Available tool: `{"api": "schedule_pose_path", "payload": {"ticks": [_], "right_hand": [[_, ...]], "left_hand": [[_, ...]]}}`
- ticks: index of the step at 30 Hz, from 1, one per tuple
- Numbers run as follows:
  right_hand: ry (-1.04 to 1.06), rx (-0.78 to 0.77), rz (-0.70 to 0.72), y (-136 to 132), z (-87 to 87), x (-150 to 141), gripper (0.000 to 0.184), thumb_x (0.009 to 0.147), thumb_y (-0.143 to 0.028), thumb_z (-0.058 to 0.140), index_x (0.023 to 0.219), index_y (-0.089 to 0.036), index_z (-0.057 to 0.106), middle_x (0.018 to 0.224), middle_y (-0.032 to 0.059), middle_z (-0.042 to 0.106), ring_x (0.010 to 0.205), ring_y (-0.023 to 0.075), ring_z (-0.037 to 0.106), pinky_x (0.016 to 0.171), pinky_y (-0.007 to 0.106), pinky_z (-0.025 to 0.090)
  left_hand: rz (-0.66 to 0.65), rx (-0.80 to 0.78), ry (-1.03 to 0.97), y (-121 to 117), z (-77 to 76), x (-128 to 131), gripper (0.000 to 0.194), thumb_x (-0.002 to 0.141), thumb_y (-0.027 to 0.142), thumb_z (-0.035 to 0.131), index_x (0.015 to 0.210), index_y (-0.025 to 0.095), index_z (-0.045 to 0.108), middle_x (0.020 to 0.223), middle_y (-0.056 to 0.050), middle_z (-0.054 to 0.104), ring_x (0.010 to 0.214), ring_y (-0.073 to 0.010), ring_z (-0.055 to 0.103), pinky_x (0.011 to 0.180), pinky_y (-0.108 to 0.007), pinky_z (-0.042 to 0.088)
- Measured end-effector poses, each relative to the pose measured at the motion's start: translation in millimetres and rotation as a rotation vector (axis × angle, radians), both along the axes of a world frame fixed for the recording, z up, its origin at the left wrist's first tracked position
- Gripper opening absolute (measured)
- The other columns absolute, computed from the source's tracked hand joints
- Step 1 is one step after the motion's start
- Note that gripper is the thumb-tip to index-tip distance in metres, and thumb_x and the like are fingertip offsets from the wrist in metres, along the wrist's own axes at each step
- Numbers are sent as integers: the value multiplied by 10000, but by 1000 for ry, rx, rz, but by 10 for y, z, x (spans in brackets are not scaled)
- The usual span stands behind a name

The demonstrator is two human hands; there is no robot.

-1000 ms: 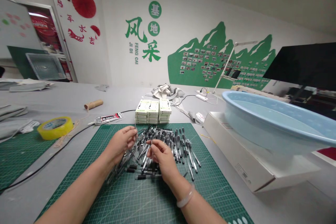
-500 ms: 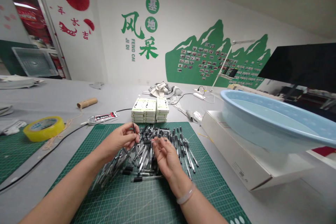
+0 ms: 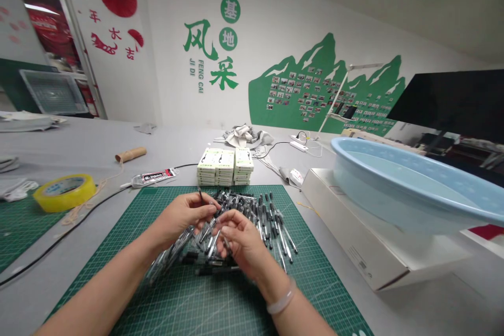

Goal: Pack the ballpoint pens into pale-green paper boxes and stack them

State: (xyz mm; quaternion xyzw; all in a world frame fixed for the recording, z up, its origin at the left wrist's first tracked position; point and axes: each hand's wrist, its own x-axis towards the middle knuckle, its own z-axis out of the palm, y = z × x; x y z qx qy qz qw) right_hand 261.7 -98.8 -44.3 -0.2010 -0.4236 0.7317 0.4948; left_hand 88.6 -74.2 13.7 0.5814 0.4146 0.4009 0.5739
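Pens [image 3: 260,215] galore, loose on the green cutting mat [image 3: 197,307] with no finished batch evident, so plenty seems to remain, while the left hand [image 3: 191,215] pinches one slim dark pen [image 3: 200,192] near the curled right hand [image 3: 241,244], whose hold I can't tell.

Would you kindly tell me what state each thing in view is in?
Left hand: pinching a slim dark pen
Right hand: curled, contents unclear
Pens: heaped loosely on the green mat
Small boxes: stacked
Tape roll: lying flat
Glue tube: lying flat
Basin: upright on the white box
Screen: dark
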Motion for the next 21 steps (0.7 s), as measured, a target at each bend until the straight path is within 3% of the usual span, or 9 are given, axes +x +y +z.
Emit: {"api": "schedule_pose_path", "payload": {"ticks": [5,12,21], "right_hand": [[-36,31,-74,10,-51,-50,202,767,-229,680,932,-172,577,666,-1,635,492,74,515,447,166,350],[-126,59,-133,14,-57,-53,205,751,-273,687,906,-146,644,691,18,635,538,78,489,497,189,327],[-164,63,-126,-20,-51,-80,210,741,-297,690,887,-147,674,694,25,650,531,81,490,507,196,339]], "left_hand": [[-72,-70,-104,-27,27,50,233,751,304,685,911,136,678,685,-17,619,489,-70,492,449,-184,436],[213,-38,-461,72,81,-75,214,768,306,683,871,119,696,796,-42,622,581,-55,505,500,-143,461],[313,-20,-581,70,111,-82,176,719,261,724,827,124,710,727,-14,587,578,-53,493,485,-124,469]]}}
